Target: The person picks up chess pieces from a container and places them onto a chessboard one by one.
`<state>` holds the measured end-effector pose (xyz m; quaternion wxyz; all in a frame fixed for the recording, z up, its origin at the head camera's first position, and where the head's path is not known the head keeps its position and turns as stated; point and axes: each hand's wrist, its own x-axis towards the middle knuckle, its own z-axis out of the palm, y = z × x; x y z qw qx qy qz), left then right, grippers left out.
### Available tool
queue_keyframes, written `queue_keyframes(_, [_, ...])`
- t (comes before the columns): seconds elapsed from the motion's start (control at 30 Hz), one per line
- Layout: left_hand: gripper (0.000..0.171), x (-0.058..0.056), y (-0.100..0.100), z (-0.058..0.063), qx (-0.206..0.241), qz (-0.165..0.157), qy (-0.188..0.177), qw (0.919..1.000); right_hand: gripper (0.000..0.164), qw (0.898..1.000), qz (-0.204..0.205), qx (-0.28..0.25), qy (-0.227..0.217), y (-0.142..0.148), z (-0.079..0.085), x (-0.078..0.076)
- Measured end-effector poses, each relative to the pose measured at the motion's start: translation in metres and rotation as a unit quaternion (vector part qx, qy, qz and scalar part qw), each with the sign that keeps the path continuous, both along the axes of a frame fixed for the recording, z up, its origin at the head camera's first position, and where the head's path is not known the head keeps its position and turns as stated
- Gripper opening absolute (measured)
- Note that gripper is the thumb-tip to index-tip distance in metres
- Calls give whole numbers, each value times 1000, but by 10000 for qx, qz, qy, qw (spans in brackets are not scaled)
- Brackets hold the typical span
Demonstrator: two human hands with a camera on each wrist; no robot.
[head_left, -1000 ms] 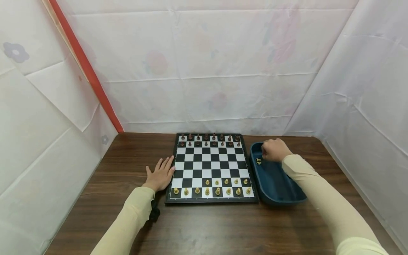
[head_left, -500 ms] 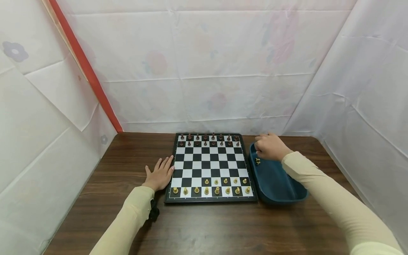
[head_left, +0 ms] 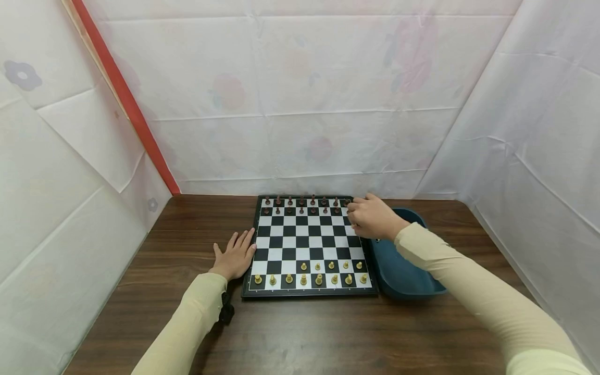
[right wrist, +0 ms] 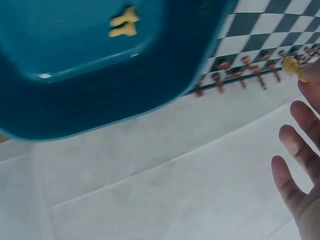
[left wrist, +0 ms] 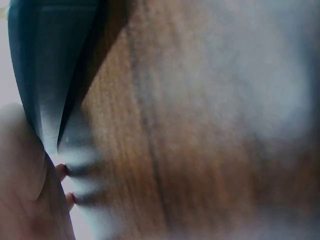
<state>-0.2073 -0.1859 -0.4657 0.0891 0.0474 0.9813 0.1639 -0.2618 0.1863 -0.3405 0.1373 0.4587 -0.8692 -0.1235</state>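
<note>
My right hand pinches a yellow chess pawn between thumb and index finger, its other fingers spread in the right wrist view. In the head view this hand hovers over the far right edge of a black-and-white chessboard, hiding some squares. Flat on the table, my left hand touches the board's left edge with its fingertips. Brown chess pieces fill two far rows. Yellow pieces line the nearest row, with several yellow pawns on the right part of the row ahead.
A blue tray stands against the board's right side, partly under my right forearm. Two yellow pieces lie inside it. White sheets hang behind and at both sides of the brown wooden table.
My right hand has risen out of the tray and moved left to the board's far right edge, carrying the pawn. My left hand has stayed in place.
</note>
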Motion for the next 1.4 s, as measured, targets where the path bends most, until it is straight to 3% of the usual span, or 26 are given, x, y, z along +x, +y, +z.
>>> queue_keyframes(0.3, [58, -1, 1, -1, 8, 28, -7, 10000, 14, 9983, 589, -18, -7, -42, -2, 5])
queue_keyframes(0.63, [57, 1, 4, -1, 39, 82, 38, 10000, 6, 9935, 1053, -41, -427, -89, -11, 16])
queue_keyframes(0.83, [56, 1, 6, 0, 32, 72, 16, 10000, 10, 9889, 1361, -34, -592, -110, -19, 21])
queue_keyframes(1.4, [56, 2, 10, -2, -52, 99, 45, 9999, 4, 9804, 1508, 483, -1173, -134, -45, 35])
